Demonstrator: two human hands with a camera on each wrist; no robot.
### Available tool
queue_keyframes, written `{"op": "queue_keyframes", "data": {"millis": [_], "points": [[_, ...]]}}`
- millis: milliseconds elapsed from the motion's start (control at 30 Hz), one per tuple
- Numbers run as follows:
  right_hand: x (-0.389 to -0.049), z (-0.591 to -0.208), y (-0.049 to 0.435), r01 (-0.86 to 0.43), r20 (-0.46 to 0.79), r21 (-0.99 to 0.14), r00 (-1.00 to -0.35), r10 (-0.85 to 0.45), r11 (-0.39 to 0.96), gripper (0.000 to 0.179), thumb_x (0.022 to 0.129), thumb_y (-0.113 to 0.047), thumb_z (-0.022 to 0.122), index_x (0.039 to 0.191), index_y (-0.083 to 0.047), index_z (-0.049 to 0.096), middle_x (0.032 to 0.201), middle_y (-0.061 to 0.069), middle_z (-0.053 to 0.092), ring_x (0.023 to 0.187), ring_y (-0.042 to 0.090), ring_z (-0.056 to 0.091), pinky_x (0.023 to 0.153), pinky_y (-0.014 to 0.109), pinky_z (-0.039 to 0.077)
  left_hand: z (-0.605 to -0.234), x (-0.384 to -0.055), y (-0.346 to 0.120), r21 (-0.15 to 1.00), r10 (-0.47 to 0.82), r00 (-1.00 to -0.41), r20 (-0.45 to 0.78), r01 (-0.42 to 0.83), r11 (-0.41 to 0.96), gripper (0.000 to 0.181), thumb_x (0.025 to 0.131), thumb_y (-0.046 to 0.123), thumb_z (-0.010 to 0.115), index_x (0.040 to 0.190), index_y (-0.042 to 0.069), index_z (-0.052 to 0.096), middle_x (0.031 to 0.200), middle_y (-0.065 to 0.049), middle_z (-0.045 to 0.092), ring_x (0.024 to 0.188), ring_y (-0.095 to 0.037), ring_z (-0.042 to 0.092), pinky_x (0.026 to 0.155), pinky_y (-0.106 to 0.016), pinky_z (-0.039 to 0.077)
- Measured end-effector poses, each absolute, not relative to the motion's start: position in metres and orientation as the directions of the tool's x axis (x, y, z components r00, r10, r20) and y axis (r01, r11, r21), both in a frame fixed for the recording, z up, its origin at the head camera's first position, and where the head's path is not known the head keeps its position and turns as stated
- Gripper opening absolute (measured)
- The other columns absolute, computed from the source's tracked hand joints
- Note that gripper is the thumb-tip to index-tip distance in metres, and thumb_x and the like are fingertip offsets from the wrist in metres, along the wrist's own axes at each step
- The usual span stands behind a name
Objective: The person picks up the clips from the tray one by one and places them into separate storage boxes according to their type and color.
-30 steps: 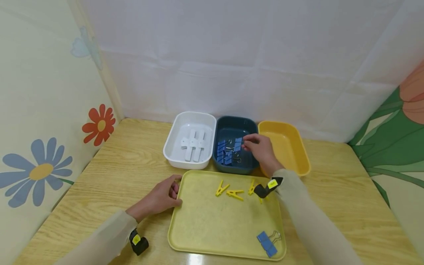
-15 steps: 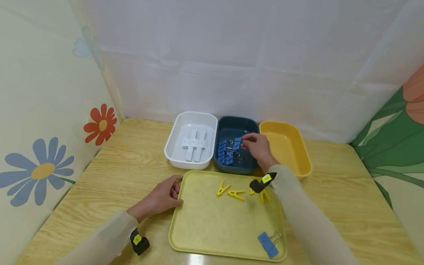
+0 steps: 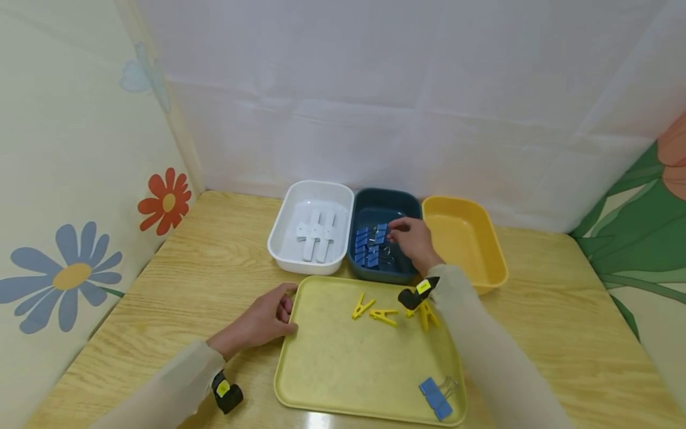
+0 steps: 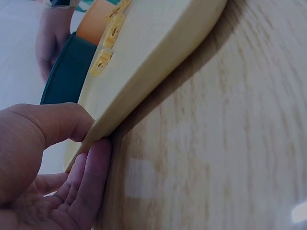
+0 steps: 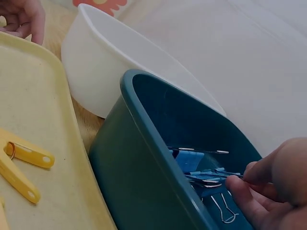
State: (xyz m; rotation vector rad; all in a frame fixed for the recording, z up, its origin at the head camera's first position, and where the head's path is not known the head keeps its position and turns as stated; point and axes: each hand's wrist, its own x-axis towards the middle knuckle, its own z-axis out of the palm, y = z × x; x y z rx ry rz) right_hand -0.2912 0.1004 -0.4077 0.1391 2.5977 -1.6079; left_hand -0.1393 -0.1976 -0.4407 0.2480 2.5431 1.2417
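Fingers [image 5: 266, 168] of the person's right hand [image 3: 417, 241] pinch the thin wire handle of a blue metal binder clip [image 3: 381, 232] between their tips, with the clip inside a dark teal, rounded rectangular bin [image 3: 382, 275], just right of a cluster of similar blue binder clips [image 3: 371, 257]. The left hand [image 3: 262, 319] grips a shallow pale yellow rectangular tray [image 3: 348, 369] by its left edge, toward the far corner, thumb on the rim and other fingers curled below it. Near the tray's far edge lie yellow plastic clothespins [image 3: 379, 314], some partly hidden by the right wrist's black camera [image 3: 411, 298], and another blue binder clip [image 3: 436, 399] rests by the near right corner. The teal bin stands just beyond the tray's far edge, between a white rounded bin [image 3: 308, 268] holding white plastic clips [image 3: 310, 247] and an orange-yellow rounded bin [image 3: 463, 226]. Everything sits on a wood-grained counter [image 3: 225, 250], the bins by its far edge, before a hanging white cloth [image 3: 375, 119].
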Motion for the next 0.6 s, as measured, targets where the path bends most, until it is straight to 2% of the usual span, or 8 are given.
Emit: {"op": "queue_keyframes", "data": {"millis": [333, 600], "points": [[-0.2948, -0.4132, 0.0981, 0.141, -0.146, -0.873, -0.989, 0.027, 0.467, 0.024, 0.096, -0.005, 0.053, 0.116, -0.004, 0.066, 0.112, 0.014, 0.067, 0.096, 0.023, 0.067, 0.088, 0.034, 0.054, -0.4417, -0.1395, -0.1974, 0.789, 0.289, -0.942, -0.172, 0.044, 0.612, 0.069, 0.073, 0.001, 0.075, 0.134, 0.000, 0.043, 0.092, -0.006, 0.052, 0.078, -0.015, 0.051, 0.066, -0.020, 0.044], [-0.2960, -0.4128, 0.0955, 0.131, -0.139, -0.885, -0.990, 0.015, 0.447, 0.024, 0.096, -0.003, 0.053, 0.117, -0.001, 0.066, 0.114, 0.017, 0.066, 0.094, 0.023, 0.067, 0.084, 0.030, 0.055, -0.4424, -0.1405, -0.1976, 0.785, 0.283, -0.944, -0.170, 0.044, 0.617, 0.068, 0.074, 0.001, 0.074, 0.134, 0.000, 0.043, 0.091, -0.006, 0.052, 0.078, -0.014, 0.052, 0.066, -0.020, 0.044]]}}
